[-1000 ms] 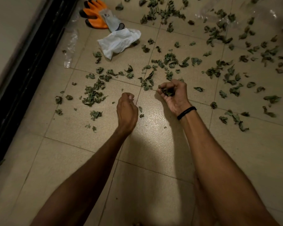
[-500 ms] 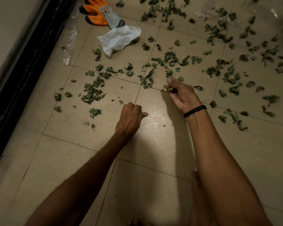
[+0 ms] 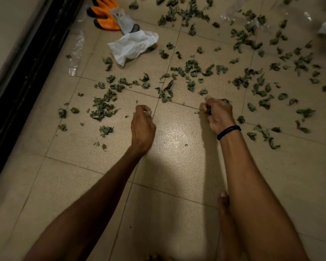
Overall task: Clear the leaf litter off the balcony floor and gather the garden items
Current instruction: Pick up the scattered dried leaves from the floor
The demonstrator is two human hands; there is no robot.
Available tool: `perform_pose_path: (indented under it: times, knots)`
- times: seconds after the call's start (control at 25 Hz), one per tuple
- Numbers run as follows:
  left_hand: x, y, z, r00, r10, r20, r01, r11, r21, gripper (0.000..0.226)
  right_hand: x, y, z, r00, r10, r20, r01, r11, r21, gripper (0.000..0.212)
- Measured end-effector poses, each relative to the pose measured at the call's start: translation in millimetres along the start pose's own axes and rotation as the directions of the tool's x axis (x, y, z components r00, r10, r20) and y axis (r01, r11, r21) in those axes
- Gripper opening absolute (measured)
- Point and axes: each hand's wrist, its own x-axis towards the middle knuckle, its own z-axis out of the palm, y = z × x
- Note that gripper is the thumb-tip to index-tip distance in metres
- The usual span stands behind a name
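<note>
The right grip [image 3: 219,113] holds leaves [image 3: 208,110] above a tiled floor [image 3: 177,166] strewn with leaf litter [image 3: 104,106].

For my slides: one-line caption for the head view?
Right hand clutches dried leaves, left hand curled alongside, over leaf-strewn tiles; orange gloves beyond.

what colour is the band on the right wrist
Black: the wristband shows clearest in the head view.
</note>
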Motion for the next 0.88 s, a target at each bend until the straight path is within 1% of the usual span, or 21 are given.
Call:
perform_pose_path:
  times: [0.04, 0.08, 0.12, 0.16, 0.2, 0.28, 0.36, 0.4, 0.44, 0.48, 0.52, 0.56, 0.6, 0.64, 0.68, 0.76, 0.8, 0.84, 0.88]
  knots:
    - [6, 1, 1, 1.0, 0.013, 0.006, -0.013, 1.0, 0.027, 0.015, 1, 5, -2, 0.99, -0.127, -0.057, 0.109, 0.964, -0.243, 0.007]
    - [11, 3, 3, 1.0, 0.027, 0.012, -0.028, 0.998, 0.057, 0.018, -1, 11, -3, 0.965, -0.256, -0.048, 0.207, 0.865, -0.456, 0.008]
    - [14, 5, 6, 0.999, 0.037, 0.019, -0.038, 0.995, 0.092, 0.023, -2, 19, -3, 0.935, -0.354, 0.007, 0.289, 0.752, -0.593, 0.008]
    - [17, 9, 9, 0.999, 0.04, 0.029, -0.043, 0.991, 0.127, 0.029, -4, 28, -2, 0.908, -0.412, 0.077, 0.354, 0.657, -0.666, 0.01]
    - [20, 11, 13, 0.998, 0.038, 0.046, -0.044, 0.988, 0.146, 0.033, -5, 38, -1, 0.885, -0.445, 0.134, 0.403, 0.591, -0.699, 0.013]
    - [25, 15, 20, 0.995, 0.046, 0.088, -0.06, 0.985, 0.161, 0.04, -5, 52, 2, 0.855, -0.485, 0.184, 0.453, 0.528, -0.719, 0.014]
    - [33, 16, 28, 0.992, 0.049, 0.115, -0.073, 0.976, 0.206, 0.054, -7, 57, 6, 0.828, -0.529, 0.188, 0.479, 0.492, -0.727, 0.009]
    - [37, 17, 31, 0.992, 0.041, 0.12, -0.067, 0.971, 0.229, 0.058, -8, 58, 8, 0.824, -0.538, 0.175, 0.482, 0.506, -0.715, 0.009]
    - [40, 18, 34, 0.993, 0.024, 0.116, -0.052, 0.967, 0.248, 0.058, -8, 57, 10, 0.832, -0.533, 0.151, 0.475, 0.546, -0.691, 0.01]
    - [43, 18, 38, 0.995, 0.01, 0.101, -0.036, 0.964, 0.262, 0.052, -9, 55, 13, 0.85, -0.512, 0.126, 0.458, 0.598, -0.658, 0.011]
    - [45, 19, 41, 0.997, 0.012, 0.082, -0.035, 0.958, 0.286, 0.041, -8, 53, 17, 0.871, -0.479, 0.114, 0.436, 0.642, -0.631, 0.01]
    - [46, 19, 43, 0.997, 0.041, 0.063, -0.059, 0.948, 0.312, 0.028, -7, 50, 23, 0.881, -0.459, 0.119, 0.427, 0.659, -0.619, 0.008]
    - [46, 19, 44, 0.996, 0.072, 0.049, -0.084, 0.941, 0.327, 0.019, -6, 48, 31, 0.879, -0.456, 0.141, 0.436, 0.646, -0.627, 0.007]
    - [46, 20, 44, 0.995, 0.091, 0.031, -0.096, 0.942, 0.322, 0.015, -4, 45, 40, 0.868, -0.464, 0.177, 0.46, 0.615, -0.641, 0.011]
    - [46, 19, 42, 0.997, 0.083, 0.007, -0.082, 0.956, 0.281, 0.015, -1, 42, 49, 0.851, -0.475, 0.223, 0.49, 0.566, -0.663, 0.015]
    - [44, 21, 36, 0.999, 0.008, -0.037, -0.004, 0.994, 0.109, 0.014, 4, 39, 69, 0.819, -0.473, 0.325, 0.543, 0.459, -0.703, 0.023]
    - [44, 21, 32, 0.999, -0.019, -0.037, 0.021, 0.999, 0.049, 0.013, 5, 38, 79, 0.808, -0.458, 0.37, 0.565, 0.426, -0.706, 0.026]
    - [44, 20, 29, 0.999, -0.019, -0.032, 0.02, 1.0, 0.023, 0.011, 4, 38, 87, 0.795, -0.441, 0.416, 0.586, 0.383, -0.714, 0.029]
    - [45, 20, 27, 1.0, 0.003, -0.029, -0.002, 0.999, 0.032, 0.01, 6, 40, 94, 0.782, -0.427, 0.455, 0.603, 0.33, -0.726, 0.03]
